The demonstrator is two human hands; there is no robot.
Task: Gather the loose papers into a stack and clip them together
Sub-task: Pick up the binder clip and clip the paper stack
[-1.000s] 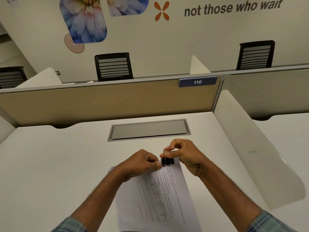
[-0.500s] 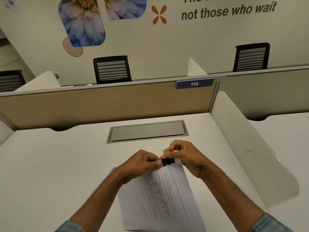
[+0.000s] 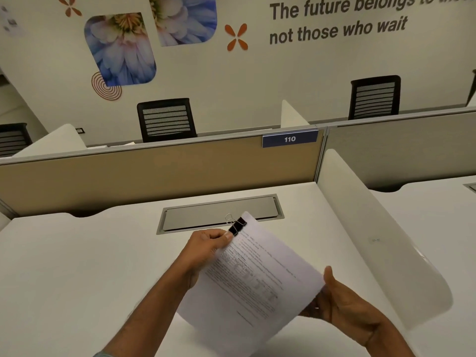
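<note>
White printed paper stack (image 3: 257, 274), light and floppy, is held tilted over the near edge of the white desk (image 3: 77, 266). The corner by the black binder clip (image 3: 237, 225) is pinched by the left hand (image 3: 206, 247), the opposite edge gripped thumb-over by the right hand (image 3: 342, 305). Probably sags if held one-ended.

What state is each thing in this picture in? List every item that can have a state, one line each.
paper stack: clipped, held tilted above the desk.
binder clip: clamped on the stack's top corner, wire handle sticking out.
left hand: pinches the stack just below the clip.
right hand: holds the stack's lower right edge, thumb on top.
cable hatch: closed.
chairs: unoccupied, behind the partition.
</note>
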